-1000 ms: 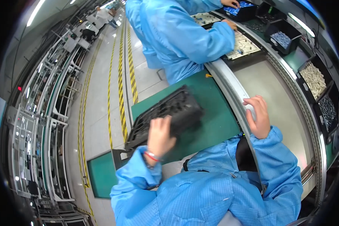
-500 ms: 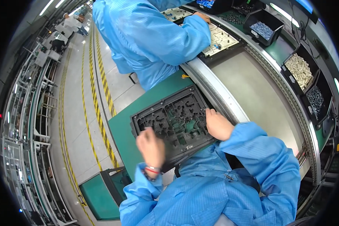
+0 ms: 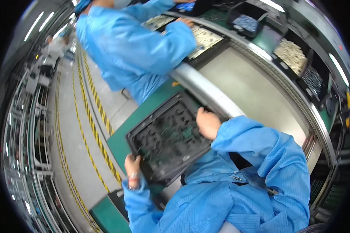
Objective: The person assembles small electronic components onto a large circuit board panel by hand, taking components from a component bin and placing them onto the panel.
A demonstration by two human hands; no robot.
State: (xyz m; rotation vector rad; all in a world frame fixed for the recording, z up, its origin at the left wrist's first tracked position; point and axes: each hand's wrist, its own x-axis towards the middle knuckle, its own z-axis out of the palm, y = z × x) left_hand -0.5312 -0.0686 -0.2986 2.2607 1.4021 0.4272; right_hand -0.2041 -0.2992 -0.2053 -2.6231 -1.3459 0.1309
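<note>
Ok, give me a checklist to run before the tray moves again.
1. Left hand grips the tray at its near corner: ok.
2. Right hand rests on the tray's far edge: ok.
3. Tray lies flat over the green mat: cannot tell.
4. Parts seated in the tray's pockets: cannot tell.
5. Co-worker stands apart from the tray: ok.

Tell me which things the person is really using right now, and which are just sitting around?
In use:
- black tray, held at two edges
- left hand, gripping its near corner
- right hand, on its far edge

Just around:
- parts bins behind the conveyor belt
- co-worker in blue, busy with other boards
- green mat under the tray
</note>
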